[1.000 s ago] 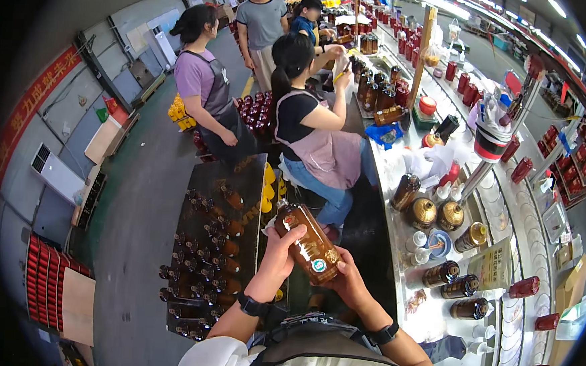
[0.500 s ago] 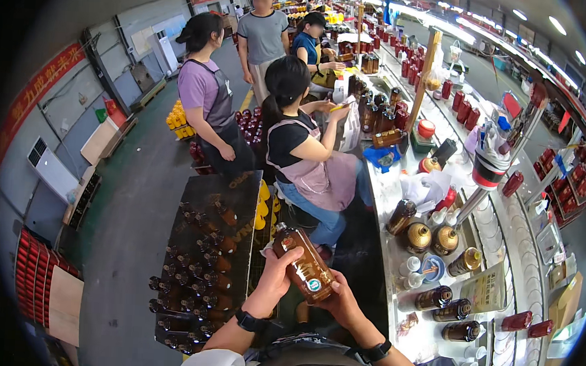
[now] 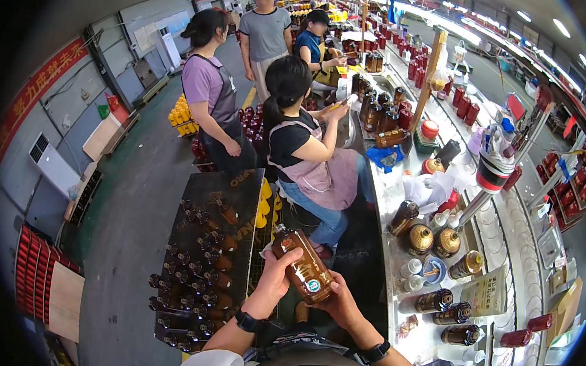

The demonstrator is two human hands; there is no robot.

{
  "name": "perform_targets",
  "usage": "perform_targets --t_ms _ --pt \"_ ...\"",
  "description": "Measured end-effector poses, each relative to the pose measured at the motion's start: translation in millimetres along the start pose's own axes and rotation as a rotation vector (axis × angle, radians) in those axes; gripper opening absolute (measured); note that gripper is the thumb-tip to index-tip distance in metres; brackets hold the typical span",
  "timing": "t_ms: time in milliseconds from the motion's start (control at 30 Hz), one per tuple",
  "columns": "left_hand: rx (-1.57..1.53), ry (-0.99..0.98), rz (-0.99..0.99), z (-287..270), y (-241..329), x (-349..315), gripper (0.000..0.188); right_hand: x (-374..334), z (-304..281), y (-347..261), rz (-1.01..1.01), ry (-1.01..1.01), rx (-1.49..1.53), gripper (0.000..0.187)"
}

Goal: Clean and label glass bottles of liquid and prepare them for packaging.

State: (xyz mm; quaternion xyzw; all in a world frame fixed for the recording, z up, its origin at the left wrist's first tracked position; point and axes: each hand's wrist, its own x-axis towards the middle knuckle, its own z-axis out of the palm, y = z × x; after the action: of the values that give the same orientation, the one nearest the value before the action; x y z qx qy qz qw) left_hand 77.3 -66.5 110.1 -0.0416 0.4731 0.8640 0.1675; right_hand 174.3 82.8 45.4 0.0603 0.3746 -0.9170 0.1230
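A brown glass bottle (image 3: 303, 265) with printing and a round blue-and-white sticker lies tilted between my two hands, its neck pointing away to the upper left. My left hand (image 3: 277, 274) wraps the bottle's left side near the neck, thumb across the glass; a bit of white cloth or paper shows by its fingers. At the bottle's base, my right hand (image 3: 341, 304) grips the lower end. Left of my hands, several similar dark bottles (image 3: 216, 262) lie and stand on a dark board (image 3: 239, 188).
The white workbench (image 3: 392, 316) at right carries brown bottles (image 3: 461, 334), gold domed containers (image 3: 421, 238), a blue dish (image 3: 433, 269) and a striped post (image 3: 492, 174). Red bottles (image 3: 516, 338) line its far side. A seated co-worker (image 3: 315, 144) in a pink apron is ahead; others stand beyond.
Both hands keep their hold on the bottle, with hardly any movement. The view has shifted very slightly. Red bottles at the bench's far side have moved a little.
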Motion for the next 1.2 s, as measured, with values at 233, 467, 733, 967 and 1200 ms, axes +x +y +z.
perform_targets --t_ms 233,467,733,967,1200 --pt "-0.010 -0.018 -0.003 -3.4 -4.5 -0.3 0.034 -3.7 -0.8 2.8 0.002 0.011 -0.007 0.073" --pt "-0.017 -0.020 0.003 -6.2 -5.1 -1.0 0.031 -3.4 -1.1 5.1 0.009 0.006 -0.012 0.073" --pt "-0.006 -0.018 0.008 -10.2 -5.1 -1.5 0.030 -2.7 0.4 7.5 0.033 0.016 0.006 0.069" --pt "0.025 0.007 0.060 -19.5 -7.9 1.7 0.028 -1.0 2.5 10.1 0.028 0.006 0.016 0.066" --pt "0.006 0.015 0.007 -20.1 -2.1 -1.5 0.035 1.0 6.1 12.9 0.045 0.010 0.037 0.065"
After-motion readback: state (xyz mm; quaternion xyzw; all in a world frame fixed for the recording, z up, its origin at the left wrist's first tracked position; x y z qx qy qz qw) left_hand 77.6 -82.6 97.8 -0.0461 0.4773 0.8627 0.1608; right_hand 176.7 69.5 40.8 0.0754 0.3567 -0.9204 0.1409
